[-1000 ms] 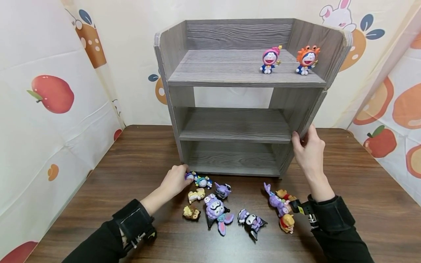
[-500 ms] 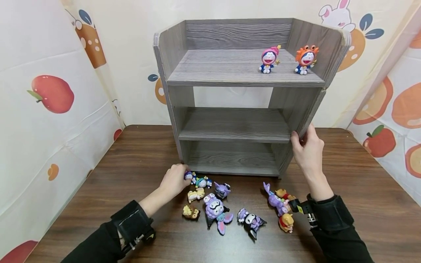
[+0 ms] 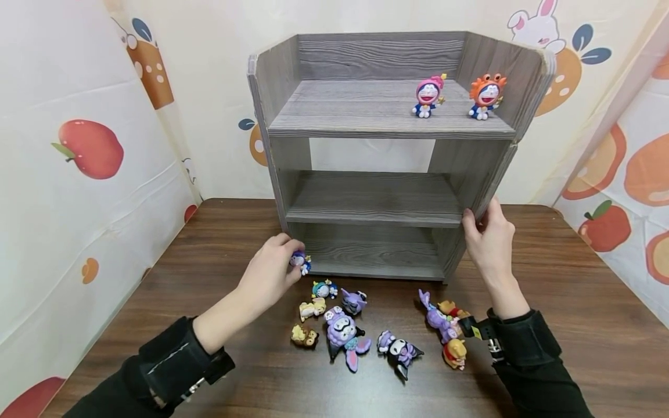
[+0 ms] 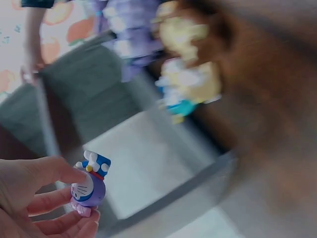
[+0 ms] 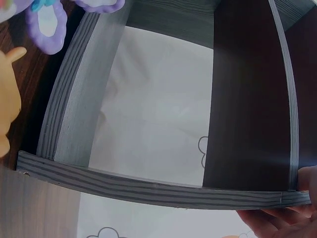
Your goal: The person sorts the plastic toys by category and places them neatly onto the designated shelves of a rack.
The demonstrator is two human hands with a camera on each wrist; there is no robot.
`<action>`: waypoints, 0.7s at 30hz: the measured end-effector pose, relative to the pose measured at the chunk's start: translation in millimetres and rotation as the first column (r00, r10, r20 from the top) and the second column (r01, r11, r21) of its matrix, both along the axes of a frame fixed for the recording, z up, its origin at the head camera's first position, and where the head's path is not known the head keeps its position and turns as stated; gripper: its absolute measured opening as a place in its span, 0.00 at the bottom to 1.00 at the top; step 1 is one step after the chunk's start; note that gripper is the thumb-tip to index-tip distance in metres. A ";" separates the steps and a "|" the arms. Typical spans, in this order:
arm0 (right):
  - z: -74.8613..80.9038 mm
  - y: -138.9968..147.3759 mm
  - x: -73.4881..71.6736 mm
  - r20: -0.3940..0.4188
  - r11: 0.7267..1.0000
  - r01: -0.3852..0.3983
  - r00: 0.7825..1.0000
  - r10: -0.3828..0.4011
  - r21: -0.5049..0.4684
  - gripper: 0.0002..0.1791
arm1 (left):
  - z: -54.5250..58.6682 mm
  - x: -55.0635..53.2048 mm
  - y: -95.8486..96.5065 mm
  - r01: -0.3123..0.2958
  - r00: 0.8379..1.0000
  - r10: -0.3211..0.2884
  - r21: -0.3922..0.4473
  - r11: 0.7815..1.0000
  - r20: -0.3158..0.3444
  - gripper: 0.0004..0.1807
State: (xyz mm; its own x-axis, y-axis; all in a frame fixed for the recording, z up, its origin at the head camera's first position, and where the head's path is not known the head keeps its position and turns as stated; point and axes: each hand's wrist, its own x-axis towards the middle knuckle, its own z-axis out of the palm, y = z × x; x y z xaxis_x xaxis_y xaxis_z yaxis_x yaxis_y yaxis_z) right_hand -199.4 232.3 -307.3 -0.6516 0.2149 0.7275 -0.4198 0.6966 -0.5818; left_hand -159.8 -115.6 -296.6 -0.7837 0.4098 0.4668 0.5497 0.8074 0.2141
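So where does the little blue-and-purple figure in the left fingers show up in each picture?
Head: the blue-and-purple figure is left of centre, below mid-height.
Left wrist: lower left, the figure pinched by the left fingers.
Right wrist: not in it.
Shared landmark: the grey shelf unit, in all three.

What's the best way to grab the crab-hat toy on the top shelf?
I'd pinch both sides of its big round head, coming from the front. The crab-hat toy stands upright facing you, its head is wider than its feet, and nothing stands before it. The side panel is on its right.
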 end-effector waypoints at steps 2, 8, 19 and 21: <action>-0.2 -0.3 -0.3 -0.004 1.000 0.002 1.000 -0.002 -0.002 0.15 | 15.7 5.8 1.9 0.025 0.999 -0.025 0.005 1.000 -0.042 0.13; -0.5 0.0 -0.4 -0.002 1.000 0.014 1.000 -0.014 0.006 0.15 | 68.9 22.2 11.4 0.128 0.977 -0.124 0.013 0.992 -0.173 0.14; 0.6 1.8 0.2 -0.002 1.000 0.016 1.000 -0.016 0.006 0.16 | 156.5 26.5 42.4 0.135 0.940 -0.163 -0.110 0.985 -0.300 0.11; 0.9 1.5 -0.1 -0.005 1.000 0.016 1.000 -0.016 0.008 0.16 | 166.8 21.6 47.6 0.115 0.934 -0.154 -0.135 0.984 -0.321 0.12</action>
State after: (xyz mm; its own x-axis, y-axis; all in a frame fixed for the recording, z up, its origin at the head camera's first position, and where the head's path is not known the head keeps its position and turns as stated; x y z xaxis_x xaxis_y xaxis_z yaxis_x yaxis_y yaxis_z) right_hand -199.5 233.8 -306.4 -0.6444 0.2196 0.7325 -0.4117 0.7076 -0.5742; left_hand -138.3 -67.9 -129.7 -0.5277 0.5654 0.6339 0.6791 0.7291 -0.0851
